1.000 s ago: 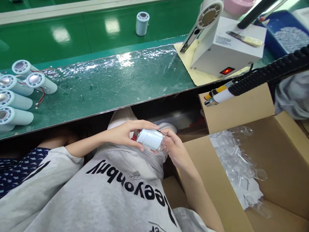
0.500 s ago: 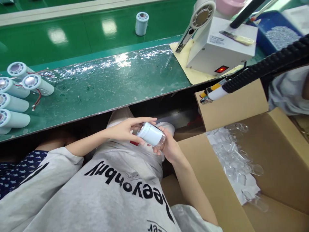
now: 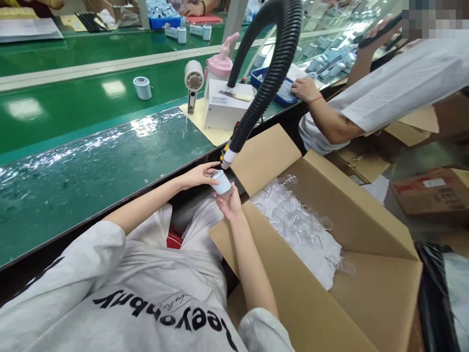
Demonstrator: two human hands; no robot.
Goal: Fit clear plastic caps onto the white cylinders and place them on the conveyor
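Observation:
Over my lap, close under the metal-tipped nozzle (image 3: 227, 157) of a black corrugated hose, I hold a light blue cylinder (image 3: 222, 183) with a clear plastic cover at its lower end. My left hand (image 3: 199, 176) has its thumb and fingers about the upper end, some fingers stretched past it towards the nozzle. From below, my right hand (image 3: 231, 203) is closed round the clear end. The cylinder is tilted. Beside my right forearm, an open cardboard box (image 3: 370, 288) holds several clear plastic covers (image 3: 293, 215) on white lining.
On the green bench (image 3: 120, 151) stand a white box-shaped machine (image 3: 225, 105), a handheld fan (image 3: 193, 78) and a pink-topped bottle (image 3: 220, 63). Another light blue cylinder (image 3: 142, 89) stands farther back. A co-worker's hand (image 3: 307, 89) is at a blue tray (image 3: 287, 95).
My view has swung right, bringing the co-worker and more of the box into sight. Both hands have brought the cylinder close to the nozzle, keeping hold of it.

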